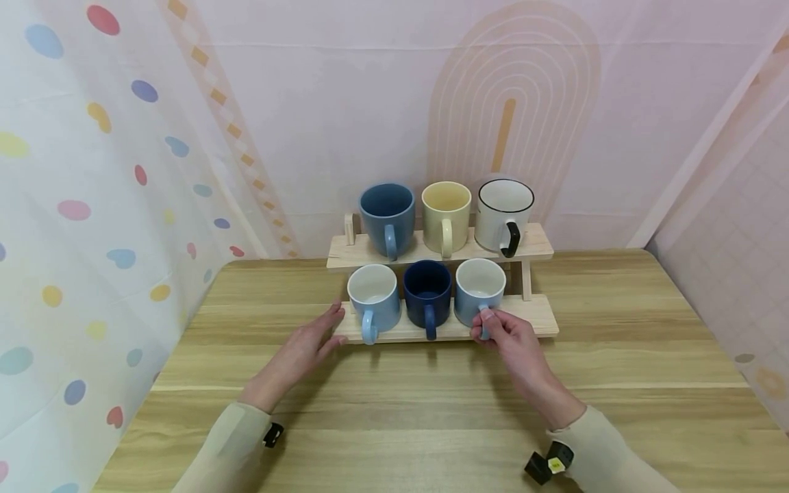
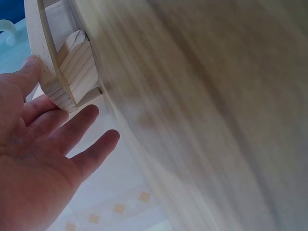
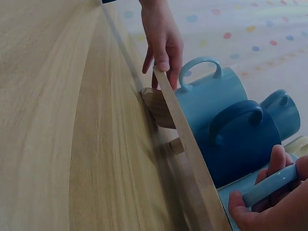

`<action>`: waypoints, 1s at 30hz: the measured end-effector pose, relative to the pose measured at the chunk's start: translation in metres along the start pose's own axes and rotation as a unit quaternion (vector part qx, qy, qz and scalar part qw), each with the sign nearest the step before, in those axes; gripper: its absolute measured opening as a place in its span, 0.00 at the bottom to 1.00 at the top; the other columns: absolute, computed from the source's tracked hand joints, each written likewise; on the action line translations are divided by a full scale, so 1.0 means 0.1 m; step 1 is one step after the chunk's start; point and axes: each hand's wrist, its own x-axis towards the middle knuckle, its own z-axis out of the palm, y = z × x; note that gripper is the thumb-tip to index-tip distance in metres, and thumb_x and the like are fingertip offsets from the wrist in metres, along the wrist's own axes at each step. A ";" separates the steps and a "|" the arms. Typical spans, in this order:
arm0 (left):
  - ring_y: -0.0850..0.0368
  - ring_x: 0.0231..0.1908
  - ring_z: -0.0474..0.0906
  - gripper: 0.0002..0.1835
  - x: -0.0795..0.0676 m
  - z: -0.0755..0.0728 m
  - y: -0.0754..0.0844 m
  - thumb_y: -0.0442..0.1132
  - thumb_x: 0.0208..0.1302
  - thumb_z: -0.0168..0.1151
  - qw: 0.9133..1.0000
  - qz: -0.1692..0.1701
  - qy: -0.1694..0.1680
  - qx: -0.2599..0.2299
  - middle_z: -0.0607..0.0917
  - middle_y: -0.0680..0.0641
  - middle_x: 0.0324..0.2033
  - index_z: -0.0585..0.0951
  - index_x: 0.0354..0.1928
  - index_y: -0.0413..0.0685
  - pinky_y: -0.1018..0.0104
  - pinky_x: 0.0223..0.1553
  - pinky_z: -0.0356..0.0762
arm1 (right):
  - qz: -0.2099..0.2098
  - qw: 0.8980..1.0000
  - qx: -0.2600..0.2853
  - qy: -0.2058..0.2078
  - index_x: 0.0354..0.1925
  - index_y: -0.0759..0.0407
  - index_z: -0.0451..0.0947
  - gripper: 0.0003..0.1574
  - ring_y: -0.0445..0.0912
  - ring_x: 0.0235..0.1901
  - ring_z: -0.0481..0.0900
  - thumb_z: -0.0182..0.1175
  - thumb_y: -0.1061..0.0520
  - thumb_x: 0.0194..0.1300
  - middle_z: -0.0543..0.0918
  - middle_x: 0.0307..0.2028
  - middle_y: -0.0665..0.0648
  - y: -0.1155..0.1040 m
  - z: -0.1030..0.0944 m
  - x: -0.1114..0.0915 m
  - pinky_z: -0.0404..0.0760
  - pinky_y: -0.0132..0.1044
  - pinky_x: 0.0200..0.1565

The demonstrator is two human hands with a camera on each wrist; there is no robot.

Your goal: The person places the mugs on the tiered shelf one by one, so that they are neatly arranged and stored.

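Observation:
My right hand [image 1: 518,346] pinches the handle of a light blue mug [image 1: 479,293] with a white inside, at the right of the lower tier of a wooden rack [image 1: 540,316]. In the right wrist view, the fingers curl round that handle [image 3: 270,185]. The mug's base stands at the board. My left hand [image 1: 302,349] touches the rack's left end, thumb at the front edge and other fingers extended past the end. Beside it stands another light blue mug [image 1: 374,301], and a navy mug [image 1: 428,293] sits between the two.
On the upper tier stand a large blue mug [image 1: 387,216], a cream mug [image 1: 446,212] and a white mug [image 1: 504,212] with black rim and handle. The rack stands near the back of the wooden table [image 1: 394,424]. Patterned cloth [image 1: 333,103] hangs behind and at the sides.

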 end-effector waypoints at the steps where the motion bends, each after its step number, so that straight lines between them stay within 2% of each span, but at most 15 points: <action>1: 0.34 0.70 0.69 0.32 0.00 0.00 0.00 0.41 0.74 0.64 1.000 0.001 0.000 0.000 0.65 0.32 0.74 0.68 0.73 0.31 0.39 0.67 0.69 | 0.000 1.000 0.000 -0.001 0.45 0.77 0.77 0.21 0.45 0.40 0.82 0.48 0.57 0.84 0.82 0.36 0.57 0.00 0.00 0.00 0.83 0.38 0.52; 10: 0.34 0.70 0.68 0.32 -0.01 -0.01 0.01 0.41 0.75 0.63 1.000 -0.004 -0.001 0.001 0.65 0.32 0.74 0.68 0.73 0.31 0.39 0.67 0.68 | 0.016 0.999 -0.027 -0.028 0.51 0.76 0.76 0.25 0.44 0.44 0.83 0.45 0.54 0.85 0.83 0.41 0.58 -0.04 -0.06 0.02 0.82 0.37 0.55; 20: 0.34 0.70 0.68 0.32 0.01 -0.01 -0.01 0.41 0.75 0.62 1.000 0.010 0.000 0.002 0.65 0.32 0.74 0.68 0.73 0.31 0.39 0.67 0.69 | 0.033 0.996 -0.056 -0.054 0.54 0.73 0.77 0.27 0.45 0.50 0.83 0.48 0.48 0.84 0.85 0.47 0.59 -0.08 -0.15 0.04 0.80 0.43 0.60; 25: 0.34 0.70 0.68 0.32 0.01 -0.02 -0.02 0.42 0.76 0.62 1.000 0.004 -0.003 -0.001 0.65 0.32 0.74 0.68 0.73 0.31 0.39 0.67 0.68 | 0.027 0.996 -0.052 -0.067 0.59 0.76 0.75 0.30 0.46 0.52 0.83 0.47 0.48 0.85 0.84 0.51 0.63 -0.07 -0.22 0.04 0.80 0.44 0.62; 30: 0.33 0.70 0.67 0.32 0.01 -0.05 -0.02 0.43 0.76 0.62 1.000 -0.003 -0.006 -0.009 0.64 0.32 0.75 0.69 0.73 0.31 0.38 0.68 0.67 | 0.000 0.995 -0.078 -0.061 0.60 0.77 0.73 0.26 0.49 0.55 0.82 0.46 0.53 0.85 0.83 0.55 0.68 -0.08 -0.28 0.00 0.80 0.39 0.60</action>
